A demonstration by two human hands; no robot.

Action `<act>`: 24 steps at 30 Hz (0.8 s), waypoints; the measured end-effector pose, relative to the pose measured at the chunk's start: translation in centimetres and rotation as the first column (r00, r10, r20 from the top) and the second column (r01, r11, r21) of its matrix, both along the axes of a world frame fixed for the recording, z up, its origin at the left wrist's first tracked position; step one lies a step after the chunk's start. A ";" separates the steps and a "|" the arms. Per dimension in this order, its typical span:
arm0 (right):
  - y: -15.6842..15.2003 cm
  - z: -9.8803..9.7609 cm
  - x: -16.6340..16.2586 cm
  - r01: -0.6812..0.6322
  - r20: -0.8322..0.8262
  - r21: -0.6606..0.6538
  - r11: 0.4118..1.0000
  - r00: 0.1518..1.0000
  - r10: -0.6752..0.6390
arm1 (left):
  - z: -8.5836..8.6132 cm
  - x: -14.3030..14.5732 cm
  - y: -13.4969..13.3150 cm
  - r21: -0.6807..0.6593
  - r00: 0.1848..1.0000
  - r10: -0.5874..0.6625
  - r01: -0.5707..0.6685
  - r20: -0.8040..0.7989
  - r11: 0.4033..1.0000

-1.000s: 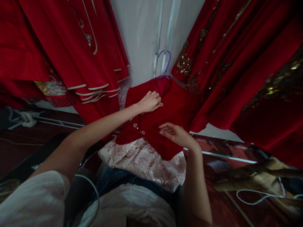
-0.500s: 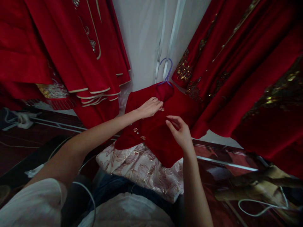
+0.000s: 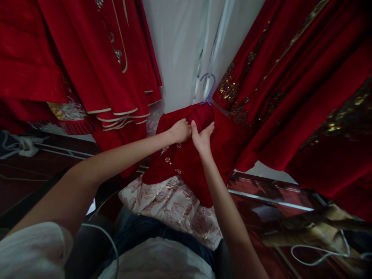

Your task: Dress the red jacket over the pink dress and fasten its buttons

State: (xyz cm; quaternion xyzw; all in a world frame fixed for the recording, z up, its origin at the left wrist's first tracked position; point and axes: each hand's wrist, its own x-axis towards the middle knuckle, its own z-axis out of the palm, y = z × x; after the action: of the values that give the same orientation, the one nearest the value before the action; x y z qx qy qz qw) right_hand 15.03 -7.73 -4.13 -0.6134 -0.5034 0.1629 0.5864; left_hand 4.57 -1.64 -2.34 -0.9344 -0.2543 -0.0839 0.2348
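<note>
A red jacket (image 3: 200, 166) with small jewelled fasteners down its front hangs in front of me on a purple hanger (image 3: 209, 90). At the front edge just below the neckline, my left hand (image 3: 180, 131) is closed on the cloth. Right beside it, my right hand (image 3: 202, 137) rests against the jacket's neck opening, thumb and fingers apart in a V. A shiny dark-red lining (image 3: 202, 114) shows between the hands and the hanger. Under the jacket's hem, a pale pink brocade cloth (image 3: 174, 201) with a leaf pattern spreads over my lap.
Red garments with pale piping (image 3: 116, 89) hang at the left. More red garments with gold embroidery (image 3: 276, 104) hang at the right. A metal rail (image 3: 270, 200) runs low on the right, near a white cord (image 3: 308, 263). The white wall (image 3: 171, 50) lies behind.
My right hand has moved left and up from over the jacket's front to its neckline, beside the left hand. The left hand stays on the front edge, slightly shifted left.
</note>
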 end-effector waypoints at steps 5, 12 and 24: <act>-2.2 -1.8 3.6 0.121 0.244 0.070 0.990 0.960 -0.135 | -0.5 -3.2 1.9 0.032 0.991 0.126 -0.128 0.054 0.991; -4.8 -0.5 11.9 0.143 0.510 0.193 0.971 0.831 -0.223 | 0.0 -6.2 0.5 -0.144 0.942 0.336 -0.330 0.020 0.933; -4.2 -0.9 13.0 0.214 0.650 0.186 0.959 0.705 -0.284 | -3.3 -5.0 -2.7 -0.705 0.769 0.633 -0.400 0.089 0.585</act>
State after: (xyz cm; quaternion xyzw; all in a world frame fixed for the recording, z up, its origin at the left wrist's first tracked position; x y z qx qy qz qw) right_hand 28.01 -11.97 -5.03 -0.6638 -0.6000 -0.1739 0.4113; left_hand -0.42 -4.32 -5.68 -0.8091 -0.5669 -0.0727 -0.1366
